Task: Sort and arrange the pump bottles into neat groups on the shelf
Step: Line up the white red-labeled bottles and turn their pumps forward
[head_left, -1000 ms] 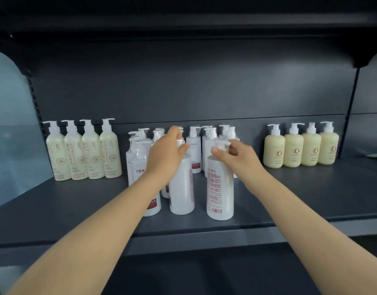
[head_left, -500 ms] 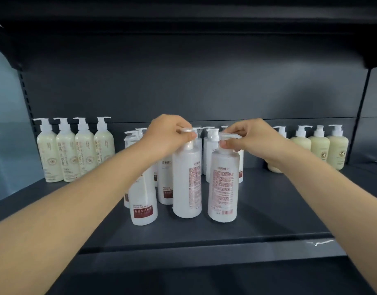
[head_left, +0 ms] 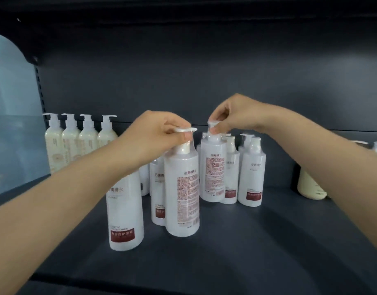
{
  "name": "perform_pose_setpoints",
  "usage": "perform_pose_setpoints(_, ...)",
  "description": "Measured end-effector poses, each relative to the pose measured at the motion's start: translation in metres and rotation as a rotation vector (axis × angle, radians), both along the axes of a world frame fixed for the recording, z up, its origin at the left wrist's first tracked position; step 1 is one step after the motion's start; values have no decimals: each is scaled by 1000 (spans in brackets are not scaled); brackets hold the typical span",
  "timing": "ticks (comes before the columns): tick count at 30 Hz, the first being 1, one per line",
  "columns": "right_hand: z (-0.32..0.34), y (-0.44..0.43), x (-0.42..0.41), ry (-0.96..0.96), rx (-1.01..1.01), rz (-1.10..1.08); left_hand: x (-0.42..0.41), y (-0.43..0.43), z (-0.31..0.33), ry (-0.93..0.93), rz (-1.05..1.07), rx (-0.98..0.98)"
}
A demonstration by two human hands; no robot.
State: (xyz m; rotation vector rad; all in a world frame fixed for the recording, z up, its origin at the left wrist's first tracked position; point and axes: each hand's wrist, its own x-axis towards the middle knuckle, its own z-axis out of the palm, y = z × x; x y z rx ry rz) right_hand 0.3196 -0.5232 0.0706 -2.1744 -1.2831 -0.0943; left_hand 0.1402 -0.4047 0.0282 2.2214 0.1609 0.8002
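Mid-sorting, our left hand (head_left: 159, 135) and right hand (head_left: 232, 116) each pinched a white pump bottle (head_left: 182, 188) beneath; lining up seemed next.

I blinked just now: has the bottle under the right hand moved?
Yes. The right hand moved its bottle backward, from the shelf front into the rear white bottles.

The left hand (head_left: 155, 135) pinches the pump of the front white bottle (head_left: 182, 188). The right hand (head_left: 232, 116) pinches the pump of the rear white bottle (head_left: 212, 171) (both show printed back labels). Four cream bottles (head_left: 81, 143) stand in a row at the left of the dark shelf (head_left: 257, 241).
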Motion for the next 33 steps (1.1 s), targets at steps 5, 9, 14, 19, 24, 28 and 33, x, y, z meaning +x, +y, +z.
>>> perform_pose_setpoints(5,-11,30,21,-197,-228,-41,14,-2,-21,9,15,16)
perform_pose_setpoints(9,-27,45,35,-269,-285,-70,22,0,-30,32,23,43)
perform_pose_setpoints(14,-30,45,48,-223,-304,-28,26,6,-33,23,23,20)
perform_pose_setpoints(19,-17,39,54,-180,-427,82,27,7,-35,35,23,52)
perform_pose_setpoints(24,-12,49,50,-260,-474,54,30,3,-46,-1,12,64)
perform_pose_setpoints(28,-5,50,52,-256,-564,85,28,2,-55,-66,-8,24)
perform_pose_setpoints(33,-5,40,62,-246,-582,124,30,0,-58,-94,-19,21)
